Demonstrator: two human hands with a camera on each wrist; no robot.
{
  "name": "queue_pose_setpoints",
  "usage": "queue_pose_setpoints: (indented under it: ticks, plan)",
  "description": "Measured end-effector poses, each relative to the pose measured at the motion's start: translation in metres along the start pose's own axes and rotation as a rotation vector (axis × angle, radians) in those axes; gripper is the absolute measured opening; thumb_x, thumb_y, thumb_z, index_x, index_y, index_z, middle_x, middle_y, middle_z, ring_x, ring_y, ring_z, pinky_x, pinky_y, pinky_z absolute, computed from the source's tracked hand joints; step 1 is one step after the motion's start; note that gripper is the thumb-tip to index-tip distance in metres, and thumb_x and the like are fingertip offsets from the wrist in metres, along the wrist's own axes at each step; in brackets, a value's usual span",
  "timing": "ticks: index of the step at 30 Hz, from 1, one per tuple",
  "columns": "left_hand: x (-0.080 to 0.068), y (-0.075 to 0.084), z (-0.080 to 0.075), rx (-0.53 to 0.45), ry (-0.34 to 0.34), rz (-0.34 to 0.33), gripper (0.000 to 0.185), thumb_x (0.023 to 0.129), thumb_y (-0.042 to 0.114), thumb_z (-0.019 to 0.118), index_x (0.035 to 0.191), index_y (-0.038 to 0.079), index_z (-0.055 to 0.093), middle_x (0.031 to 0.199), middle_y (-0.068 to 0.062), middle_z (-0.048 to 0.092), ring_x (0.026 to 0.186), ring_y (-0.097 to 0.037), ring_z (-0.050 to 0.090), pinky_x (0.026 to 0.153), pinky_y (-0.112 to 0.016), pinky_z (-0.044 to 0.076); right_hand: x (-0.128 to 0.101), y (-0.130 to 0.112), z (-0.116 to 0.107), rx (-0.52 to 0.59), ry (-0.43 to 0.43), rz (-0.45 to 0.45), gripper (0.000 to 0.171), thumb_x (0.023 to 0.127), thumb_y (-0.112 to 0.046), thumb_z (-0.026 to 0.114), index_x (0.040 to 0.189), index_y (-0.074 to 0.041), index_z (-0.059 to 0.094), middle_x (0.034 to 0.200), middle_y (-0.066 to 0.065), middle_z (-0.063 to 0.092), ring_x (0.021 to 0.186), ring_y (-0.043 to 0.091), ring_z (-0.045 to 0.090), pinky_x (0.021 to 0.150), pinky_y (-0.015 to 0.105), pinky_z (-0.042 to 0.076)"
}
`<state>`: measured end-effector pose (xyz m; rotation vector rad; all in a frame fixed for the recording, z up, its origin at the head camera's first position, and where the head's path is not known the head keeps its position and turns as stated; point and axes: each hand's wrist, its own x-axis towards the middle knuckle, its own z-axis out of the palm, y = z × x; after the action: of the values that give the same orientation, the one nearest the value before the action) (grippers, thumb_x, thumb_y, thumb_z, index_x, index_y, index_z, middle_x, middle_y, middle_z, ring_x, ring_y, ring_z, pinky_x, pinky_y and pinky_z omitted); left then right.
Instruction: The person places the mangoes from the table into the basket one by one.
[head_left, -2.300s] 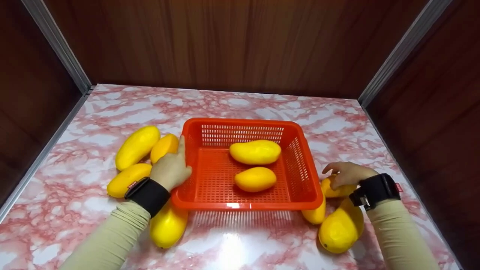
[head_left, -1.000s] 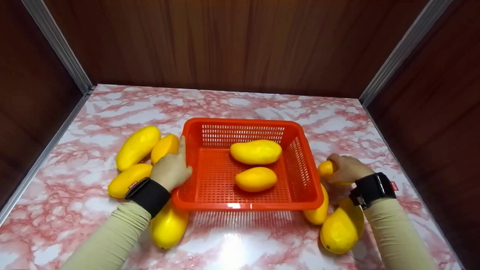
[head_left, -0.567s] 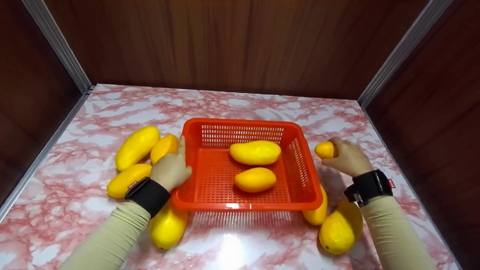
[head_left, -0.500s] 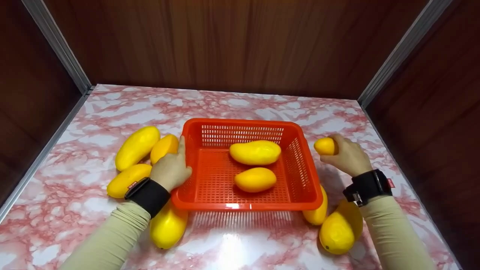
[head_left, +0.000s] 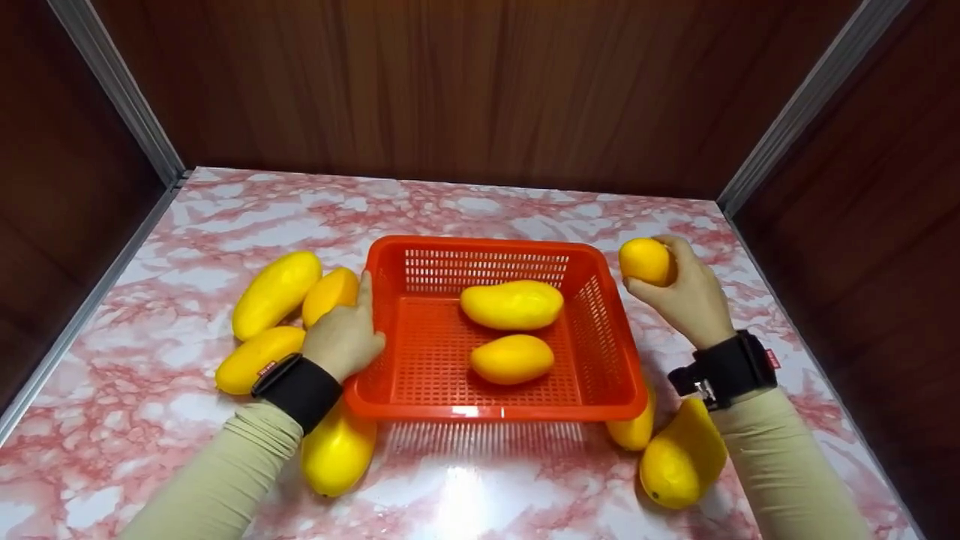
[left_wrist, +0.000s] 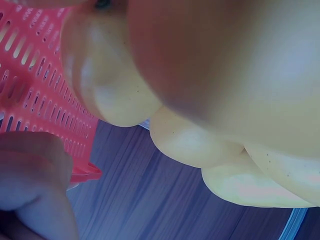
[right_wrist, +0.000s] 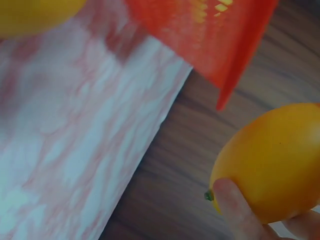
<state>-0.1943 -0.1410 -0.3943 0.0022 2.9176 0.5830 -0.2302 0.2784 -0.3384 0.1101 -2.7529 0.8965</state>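
Orange mango (head_left: 644,260) clutched in right hand (head_left: 686,296), long axis pointing toward basket (head_left: 609,328).

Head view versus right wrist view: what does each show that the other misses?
Only the head view shows the left hand resting against the basket's side, two mangoes inside, and loose mangoes on both sides. Only the right wrist view shows the held mango's green stem end beside a fingertip. Both show the right hand gripping that mango, the basket and the marble table.
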Motion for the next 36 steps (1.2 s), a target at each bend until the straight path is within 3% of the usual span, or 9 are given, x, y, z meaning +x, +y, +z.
queue_pose_setpoints:
  ticks: [9,15,29,36]
  plan:
    - [0.001,-0.001,0.000,0.012,-0.002,0.002,0.093,0.092,0.024,0.056,0.158,0.003,-0.005,0.066,-0.010,0.057,0.057,-0.025,0.057,0.054,-0.035,0.042,0.000,-0.023,0.001,0.173,-0.025,0.017,0.068,0.084,-0.033,0.075,0.141,-0.011,0.046,0.128,0.020,0.060,0.104,0.032,0.057,0.085,0.039,0.042]
    - [0.001,-0.002,0.001,0.016,0.009,0.003,0.092,0.091,0.023,0.056,0.158,0.003,-0.003,0.067,-0.011,0.057,0.060,-0.027,0.058,0.056,-0.037,0.044,0.001,-0.035,0.005,0.266,0.006,-0.023,0.066,0.084,-0.024,0.076,0.141,-0.009,0.046,0.128,0.018,0.060,0.104,0.026,0.055,0.085,0.034,0.044]
    - [0.001,-0.001,0.002,0.008,0.007,0.010,0.092,0.092,0.023,0.056,0.158,0.003,-0.004,0.066,-0.009,0.056,0.058,-0.025,0.058,0.054,-0.035,0.042,0.002,-0.056,0.025,0.405,-0.026,-0.087,0.064,0.083,-0.014,0.075,0.138,-0.003,0.043,0.125,0.019,0.058,0.104,0.022,0.050,0.086,0.036,0.042]
    - [0.002,-0.001,0.003,0.004,0.013,0.015,0.092,0.091,0.022,0.055,0.158,0.003,-0.004,0.062,-0.006,0.053,0.052,-0.023,0.054,0.049,-0.032,0.039,0.004,-0.060,0.045,0.452,-0.064,-0.058,0.061,0.083,-0.013,0.076,0.135,-0.003,0.046,0.124,0.018,0.058,0.104,0.020,0.053,0.087,0.031,0.045]
